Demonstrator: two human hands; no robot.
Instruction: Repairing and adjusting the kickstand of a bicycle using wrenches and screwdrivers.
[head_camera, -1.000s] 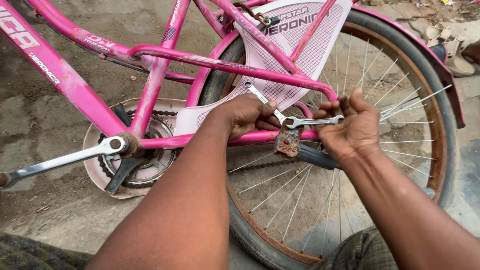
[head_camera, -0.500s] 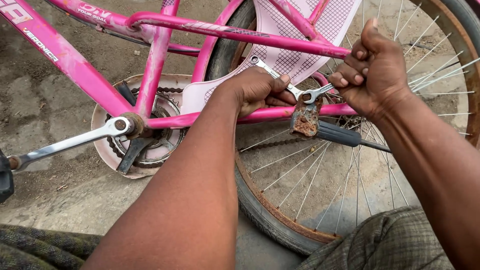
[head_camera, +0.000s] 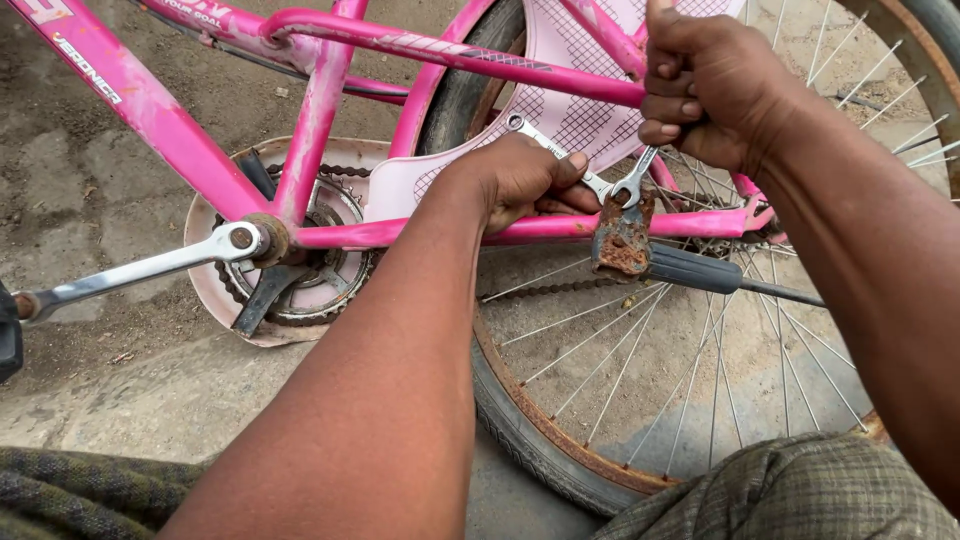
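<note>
Pink tubing of a child's bicycle frame (head_camera: 150, 110) ran across the concrete ground, with a chrome crank arm (head_camera: 140, 270) sticking out at the far left and the chainring (head_camera: 310, 270) behind it. Further along, the left hand (head_camera: 520, 180) was closed around one spanner (head_camera: 545, 150), steadying it against the fastener on a rusty bracket (head_camera: 622, 240) clamped to the chainstay. To its right, the right hand (head_camera: 710, 85) was fisted tight on a second spanner (head_camera: 636, 182), its open end set on the same fitting beside the rear wheel (head_camera: 650, 400). To my eye the job wanted both spanners seated square on the flats, the left held dead firm while the right pulled smoothly, since rust invites slipping and skinned knuckles
</note>
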